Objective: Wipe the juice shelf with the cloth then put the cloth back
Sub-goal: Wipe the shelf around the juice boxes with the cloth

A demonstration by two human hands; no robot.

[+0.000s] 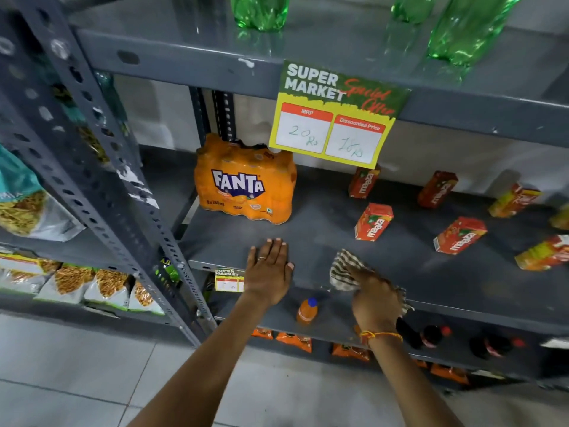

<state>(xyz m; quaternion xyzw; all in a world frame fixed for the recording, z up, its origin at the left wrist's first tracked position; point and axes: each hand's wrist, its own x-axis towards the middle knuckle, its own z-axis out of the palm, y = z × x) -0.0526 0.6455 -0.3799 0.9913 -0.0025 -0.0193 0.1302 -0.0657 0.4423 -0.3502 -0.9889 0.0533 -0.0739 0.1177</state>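
Observation:
The grey metal juice shelf (431, 272) runs across the middle of the view. My right hand (374, 303) grips a striped grey-and-white cloth (343, 269) and presses it on the shelf near the front edge. My left hand (269, 268) lies flat and open on the shelf's front left, fingers together, just below an orange Fanta multipack (244, 183). Several red Maaza juice cartons (373, 221) stand scattered over the shelf to the right of the cloth.
A yellow and green price sign (335, 115) hangs from the shelf above, where green bottles (261, 10) stand. A small orange bottle (307, 310) and dark bottles (431, 334) sit on the shelf below. Snack packets (101, 285) fill the left rack. Tiled floor lies underneath.

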